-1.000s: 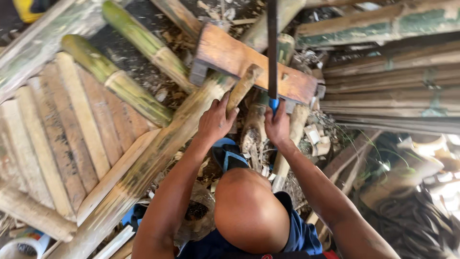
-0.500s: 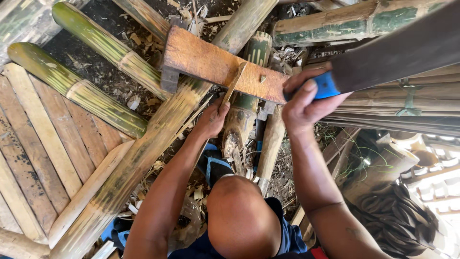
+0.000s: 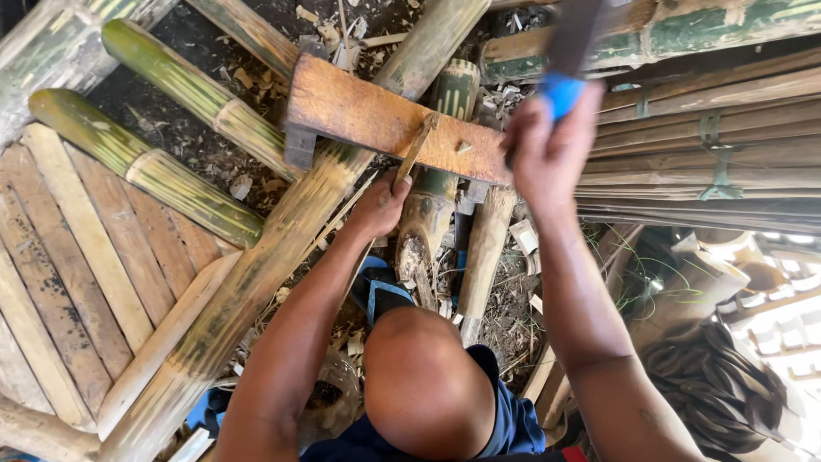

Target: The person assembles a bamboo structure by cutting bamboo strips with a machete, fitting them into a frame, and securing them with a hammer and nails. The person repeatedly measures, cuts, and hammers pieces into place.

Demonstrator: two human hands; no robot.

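My left hand (image 3: 380, 205) pinches the lower end of a thin bamboo sliver (image 3: 416, 150) that leans against a worn wooden block (image 3: 376, 115). The block rests across a long bamboo pole (image 3: 274, 248) running from lower left to upper middle. My right hand (image 3: 547, 154) is raised to the right of the block, blurred, and grips the blue-wrapped handle (image 3: 562, 92) of a long dark blade (image 3: 571, 34) that points up and out of the top of the view. My bent knee (image 3: 425, 385) sits below both hands.
Split bamboo slats (image 3: 77, 282) lie fanned at the left, with green bamboo sections (image 3: 162, 171) above them. Bundled bamboo strips (image 3: 710, 145) stack up at the right. Short bamboo stubs (image 3: 483, 248) and shavings cover the ground beneath the block.
My right hand lifted the blade from the block, swung it up to the right, and now holds it upright. My left hand stayed on the sliver.
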